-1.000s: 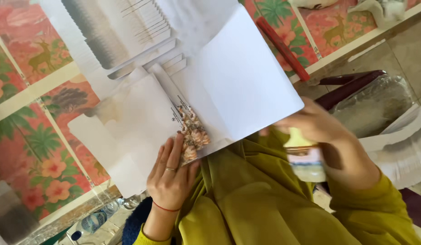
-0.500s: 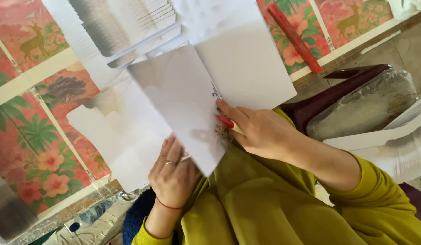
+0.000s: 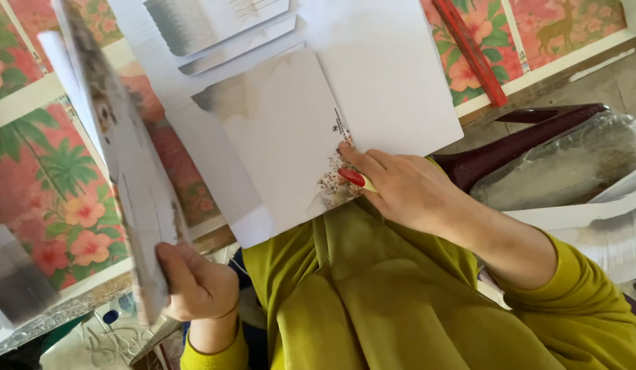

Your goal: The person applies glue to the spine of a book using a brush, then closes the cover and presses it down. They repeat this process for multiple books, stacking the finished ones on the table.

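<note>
My left hand [image 3: 194, 284] grips the lower edge of a printed white card [image 3: 126, 164], which stands on edge and tilted at the left. My right hand [image 3: 400, 188] rests on the lower right corner of another white card [image 3: 277, 137] with a brownish wash and a small floral print, lying on my lap. In that hand I hold a small object with a red tip [image 3: 352, 177], likely a glue stick, pressed to the card's corner. A plain white sheet [image 3: 393, 82] lies under the card.
A stack of similar white cards [image 3: 215, 24] lies at the top. A floral pink and green mat [image 3: 64, 205] covers the floor. A red stick [image 3: 472, 51] lies at top right, and a dark maroon tray with plastic wrap [image 3: 565, 164] sits at the right.
My left hand has lifted one card off the lap and swung it upright to the left. My right hand has come down onto the corner of the card underneath.
</note>
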